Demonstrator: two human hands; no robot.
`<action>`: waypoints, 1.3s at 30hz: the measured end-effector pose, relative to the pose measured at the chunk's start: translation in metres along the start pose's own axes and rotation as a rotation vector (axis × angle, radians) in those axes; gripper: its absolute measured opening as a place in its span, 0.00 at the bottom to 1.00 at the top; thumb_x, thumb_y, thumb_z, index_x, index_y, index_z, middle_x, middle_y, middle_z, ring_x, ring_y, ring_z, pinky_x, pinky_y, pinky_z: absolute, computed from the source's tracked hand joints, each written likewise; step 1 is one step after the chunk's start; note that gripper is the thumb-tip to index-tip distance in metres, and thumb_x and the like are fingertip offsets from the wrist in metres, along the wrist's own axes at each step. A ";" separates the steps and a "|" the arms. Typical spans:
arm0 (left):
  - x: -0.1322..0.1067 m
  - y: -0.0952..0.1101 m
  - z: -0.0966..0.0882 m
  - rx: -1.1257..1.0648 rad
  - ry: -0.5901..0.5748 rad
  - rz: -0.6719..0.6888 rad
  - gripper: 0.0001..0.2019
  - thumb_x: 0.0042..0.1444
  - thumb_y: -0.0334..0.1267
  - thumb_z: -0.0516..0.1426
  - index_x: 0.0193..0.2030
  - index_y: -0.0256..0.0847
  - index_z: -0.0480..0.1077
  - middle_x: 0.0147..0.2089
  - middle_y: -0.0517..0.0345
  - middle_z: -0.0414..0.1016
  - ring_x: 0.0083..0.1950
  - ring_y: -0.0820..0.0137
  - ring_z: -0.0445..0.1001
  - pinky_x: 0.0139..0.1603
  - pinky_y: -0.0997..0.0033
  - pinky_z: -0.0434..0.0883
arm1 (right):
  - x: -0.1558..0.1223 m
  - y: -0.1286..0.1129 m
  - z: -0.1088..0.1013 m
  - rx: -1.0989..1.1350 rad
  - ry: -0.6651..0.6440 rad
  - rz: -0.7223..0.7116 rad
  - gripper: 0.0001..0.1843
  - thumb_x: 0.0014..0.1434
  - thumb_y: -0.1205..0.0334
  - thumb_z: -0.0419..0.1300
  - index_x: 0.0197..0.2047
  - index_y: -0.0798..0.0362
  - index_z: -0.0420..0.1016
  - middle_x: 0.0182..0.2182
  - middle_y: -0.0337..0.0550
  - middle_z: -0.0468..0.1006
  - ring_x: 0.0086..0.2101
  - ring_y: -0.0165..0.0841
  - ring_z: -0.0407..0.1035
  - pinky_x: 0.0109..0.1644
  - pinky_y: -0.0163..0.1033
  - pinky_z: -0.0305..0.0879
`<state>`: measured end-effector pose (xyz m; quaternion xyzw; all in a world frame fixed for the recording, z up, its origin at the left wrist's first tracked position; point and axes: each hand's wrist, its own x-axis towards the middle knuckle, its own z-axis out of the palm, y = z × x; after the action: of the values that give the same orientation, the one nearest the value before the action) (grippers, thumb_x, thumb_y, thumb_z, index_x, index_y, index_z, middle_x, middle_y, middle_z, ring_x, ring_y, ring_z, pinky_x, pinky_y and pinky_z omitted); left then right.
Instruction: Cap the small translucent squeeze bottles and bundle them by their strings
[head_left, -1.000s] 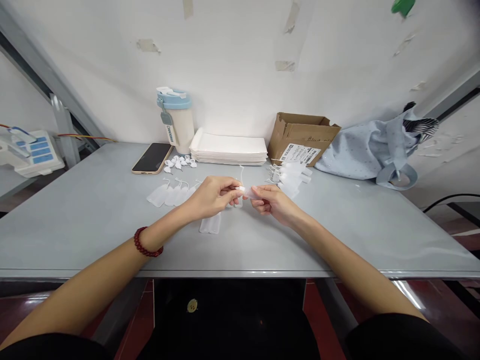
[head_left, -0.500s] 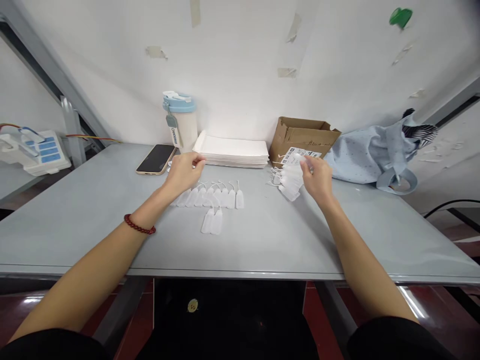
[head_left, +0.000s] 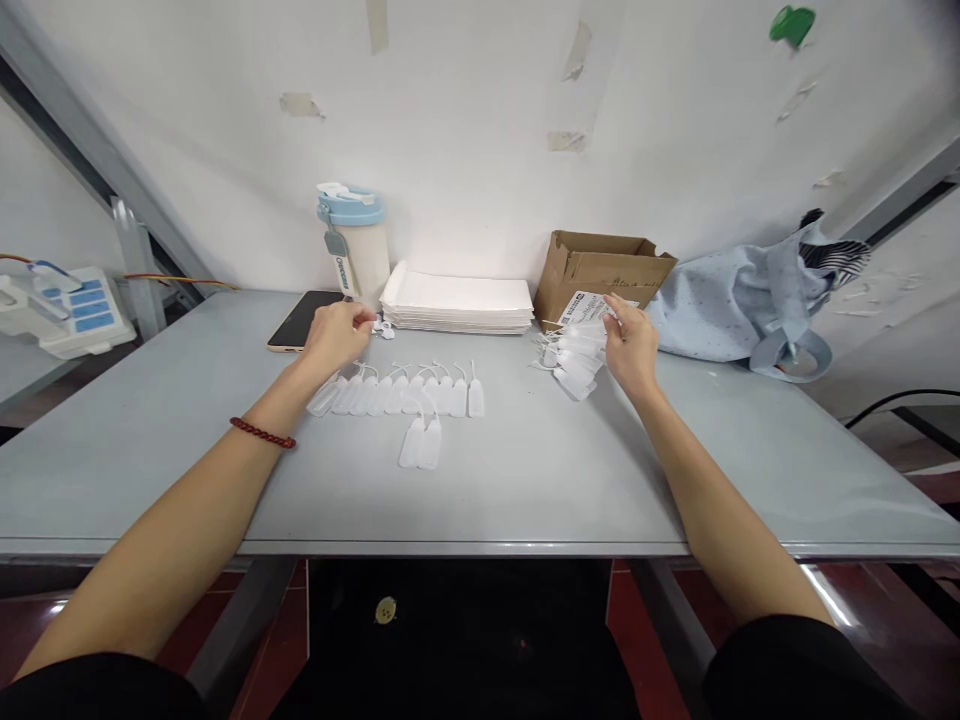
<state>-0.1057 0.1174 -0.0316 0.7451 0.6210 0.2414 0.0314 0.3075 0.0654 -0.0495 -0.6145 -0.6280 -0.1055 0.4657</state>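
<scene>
My left hand (head_left: 336, 335) is closed in a pinch beside the foot of the tumbler, and what the fingertips hold is too small to make out. Small white pieces (head_left: 385, 329) lie right by those fingertips. Over on the right, my right hand (head_left: 632, 345) has its thumb and index finger apart at the edge of a fanned pile of white plastic tags (head_left: 576, 360) with string loops. Between the hands, several more white tags (head_left: 394, 396) lie side by side in a row. Two tags (head_left: 421, 443) sit together in front of that row.
A stack of white envelopes (head_left: 457, 303) lies against the wall, with a cream tumbler (head_left: 367, 255) and a phone (head_left: 298, 322) to its left. On its right stand an open cardboard box (head_left: 600, 265) and a light blue cloth bag (head_left: 720, 310). The grey table (head_left: 525, 500) has a straight front edge.
My left hand has moved left and slightly back, uncovering the row's left end and the small white pieces. My right index finger has lifted away from the thumb beside the tag pile.
</scene>
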 end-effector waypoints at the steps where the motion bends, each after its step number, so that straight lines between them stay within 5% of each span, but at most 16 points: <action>1: 0.000 0.000 0.001 0.004 -0.022 0.027 0.17 0.55 0.36 0.52 0.45 0.37 0.78 0.43 0.48 0.80 0.45 0.58 0.76 0.50 0.65 0.68 | 0.000 -0.005 -0.001 -0.009 0.025 -0.036 0.21 0.64 0.62 0.48 0.53 0.56 0.75 0.55 0.54 0.75 0.56 0.43 0.67 0.60 0.55 0.59; 6: 0.000 -0.002 0.012 0.076 -0.091 0.150 0.22 0.56 0.42 0.52 0.51 0.36 0.77 0.43 0.45 0.79 0.47 0.55 0.75 0.51 0.60 0.68 | -0.013 -0.048 -0.002 0.027 -0.016 -0.190 0.17 0.66 0.59 0.49 0.50 0.49 0.76 0.51 0.49 0.77 0.52 0.42 0.69 0.57 0.54 0.62; 13: 0.002 0.000 0.015 0.165 -0.201 0.240 0.20 0.55 0.41 0.50 0.45 0.35 0.79 0.37 0.46 0.79 0.43 0.56 0.75 0.46 0.62 0.68 | -0.053 -0.105 0.011 0.292 -0.539 -0.213 0.15 0.64 0.55 0.53 0.50 0.52 0.74 0.44 0.50 0.78 0.43 0.40 0.71 0.49 0.49 0.68; 21: -0.001 0.006 0.010 0.090 -0.250 0.166 0.16 0.53 0.44 0.53 0.38 0.38 0.78 0.34 0.49 0.79 0.40 0.58 0.76 0.39 0.66 0.66 | -0.062 -0.124 0.011 0.350 -0.914 -0.096 0.41 0.49 0.43 0.67 0.62 0.52 0.63 0.52 0.53 0.67 0.52 0.45 0.63 0.55 0.52 0.64; 25: -0.003 0.010 0.008 0.051 -0.232 0.163 0.13 0.51 0.46 0.55 0.33 0.40 0.77 0.31 0.51 0.79 0.37 0.58 0.75 0.38 0.67 0.66 | -0.060 -0.125 0.014 0.320 -0.965 -0.092 0.43 0.48 0.41 0.67 0.62 0.52 0.63 0.49 0.52 0.67 0.52 0.46 0.61 0.55 0.55 0.62; 33: -0.004 0.009 0.012 0.027 -0.164 0.141 0.14 0.48 0.50 0.60 0.22 0.42 0.69 0.26 0.52 0.76 0.33 0.60 0.74 0.33 0.67 0.65 | -0.063 -0.121 0.019 0.326 -0.902 -0.152 0.29 0.52 0.48 0.65 0.54 0.52 0.68 0.45 0.50 0.69 0.46 0.41 0.64 0.50 0.49 0.64; 39: -0.017 0.035 -0.005 -0.431 -0.133 0.033 0.17 0.50 0.53 0.61 0.27 0.39 0.70 0.33 0.53 0.78 0.35 0.66 0.74 0.34 0.69 0.68 | -0.058 -0.118 0.012 0.410 -0.772 -0.028 0.30 0.52 0.56 0.63 0.56 0.51 0.58 0.45 0.47 0.72 0.39 0.35 0.66 0.42 0.42 0.63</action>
<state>-0.0780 0.0920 -0.0207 0.7454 0.5393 0.3194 0.2270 0.1884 0.0092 -0.0455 -0.4950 -0.7723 0.2523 0.3078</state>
